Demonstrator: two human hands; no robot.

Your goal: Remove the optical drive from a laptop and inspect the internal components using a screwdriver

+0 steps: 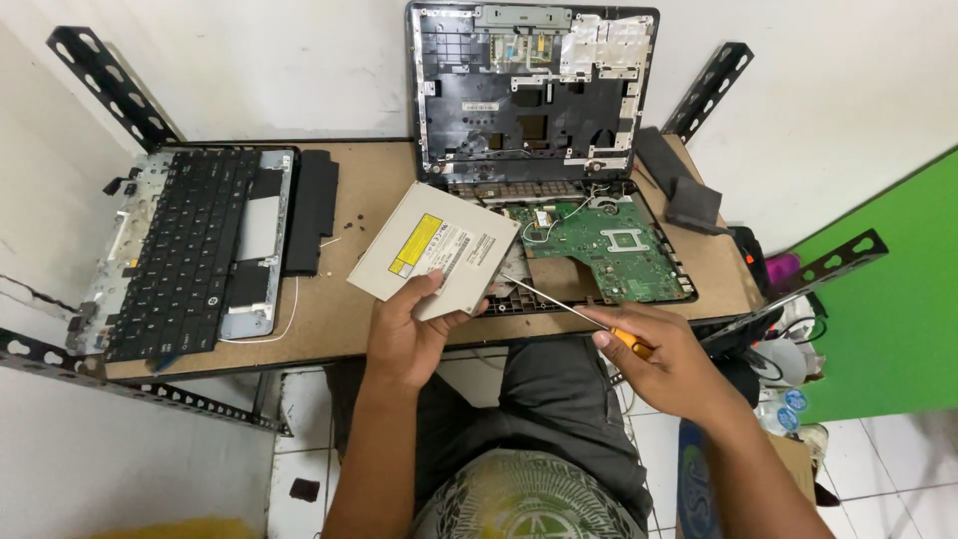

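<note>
Screwdriver (574, 309) handle mostly hidden in right hand (664, 364); drive (434, 253) label too small.

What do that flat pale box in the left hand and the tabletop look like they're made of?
The flat drive box looks like thin sheet metal, matte silver-beige, with crisp folded edges and stuck-on labels. The tabletop looks like brown hardboard or fibreboard: even, dull and grainless. Neither is certain from sight alone.
</note>
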